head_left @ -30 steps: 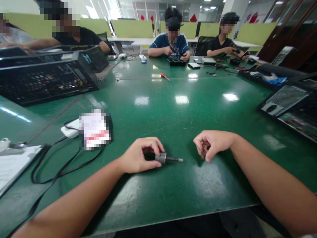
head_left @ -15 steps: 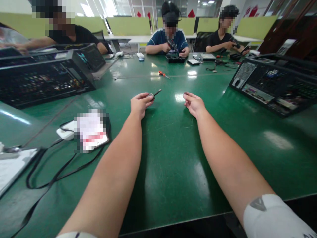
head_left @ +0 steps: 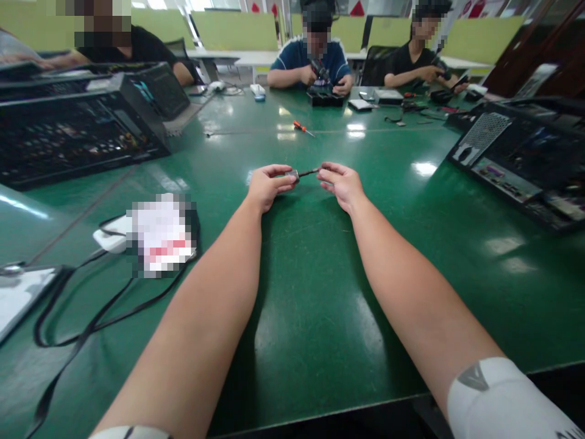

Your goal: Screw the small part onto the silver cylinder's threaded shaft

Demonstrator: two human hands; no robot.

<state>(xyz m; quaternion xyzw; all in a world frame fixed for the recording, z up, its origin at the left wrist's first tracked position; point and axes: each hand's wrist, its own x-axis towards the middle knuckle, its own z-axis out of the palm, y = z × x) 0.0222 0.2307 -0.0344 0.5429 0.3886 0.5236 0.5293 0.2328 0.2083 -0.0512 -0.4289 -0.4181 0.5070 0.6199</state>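
Note:
My left hand (head_left: 269, 186) pinches a small grey metal block (head_left: 294, 176) between thumb and fingers, above the green table. From the block a thin dark rod (head_left: 308, 173) points right. My right hand (head_left: 343, 184) is closed in a pinch at the rod's far tip. Its fingertips meet the rod there, and whatever small piece may be between them is too small to make out. Beyond both hands an orange-handled screwdriver (head_left: 301, 127) lies on the table.
Open computer cases stand at left (head_left: 82, 128) and right (head_left: 516, 164). A badge (head_left: 164, 235) with a black lanyard (head_left: 109, 320) lies near my left forearm, by a clipboard (head_left: 25, 292). Across the green table (head_left: 311, 292) sit several people, one handling a black part (head_left: 325, 96).
My hands have come together: the left moved right with the metal block, and the right moved left until its fingertips reached the rod's tip. The view has tilted slightly downward.

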